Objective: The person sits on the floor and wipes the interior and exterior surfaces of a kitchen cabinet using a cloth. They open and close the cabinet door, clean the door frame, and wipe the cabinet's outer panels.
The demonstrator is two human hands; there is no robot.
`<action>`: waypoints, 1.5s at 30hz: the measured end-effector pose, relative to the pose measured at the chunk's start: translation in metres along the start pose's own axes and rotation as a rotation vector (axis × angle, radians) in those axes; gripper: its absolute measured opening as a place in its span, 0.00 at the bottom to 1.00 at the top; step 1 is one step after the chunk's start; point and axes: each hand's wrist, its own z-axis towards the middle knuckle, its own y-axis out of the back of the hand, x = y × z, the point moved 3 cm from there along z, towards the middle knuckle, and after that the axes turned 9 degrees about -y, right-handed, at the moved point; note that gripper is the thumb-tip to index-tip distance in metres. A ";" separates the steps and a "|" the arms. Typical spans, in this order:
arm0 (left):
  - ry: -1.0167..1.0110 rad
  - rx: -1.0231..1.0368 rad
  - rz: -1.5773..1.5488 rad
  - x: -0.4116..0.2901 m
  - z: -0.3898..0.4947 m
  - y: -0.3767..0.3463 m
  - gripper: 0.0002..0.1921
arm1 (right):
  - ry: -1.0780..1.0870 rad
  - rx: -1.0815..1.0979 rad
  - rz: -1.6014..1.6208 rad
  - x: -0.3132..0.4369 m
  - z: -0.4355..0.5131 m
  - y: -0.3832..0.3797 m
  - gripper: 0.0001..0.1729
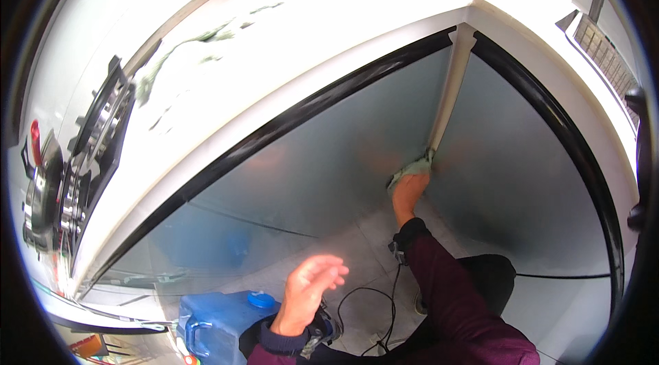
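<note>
My right hand [410,192] reaches down into the inner corner of the lower kitchen cabinets, shut on a pale green cloth [413,168]. The cloth lies against the lower part of the light corner strip [447,97], between the left grey cabinet door [329,159] and the right grey cabinet door [509,159]. Both doors are glossy, with reflections in them. My left hand [311,288] hangs in the air above the floor, empty, its fingers loosely curled and the thumb apart. Part of the cloth is hidden behind my right hand.
A blue plastic water container [216,308] stands on the floor left of my left hand. A black cable [368,289] loops over the grey floor tiles between my arms. Above the doors runs a white countertop [288,77] with a gas hob [98,133] and a pot [41,205] at left.
</note>
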 end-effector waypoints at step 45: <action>-0.179 0.078 -0.092 -0.020 -0.038 0.025 0.12 | 0.667 -0.056 0.139 0.240 -0.084 0.063 0.19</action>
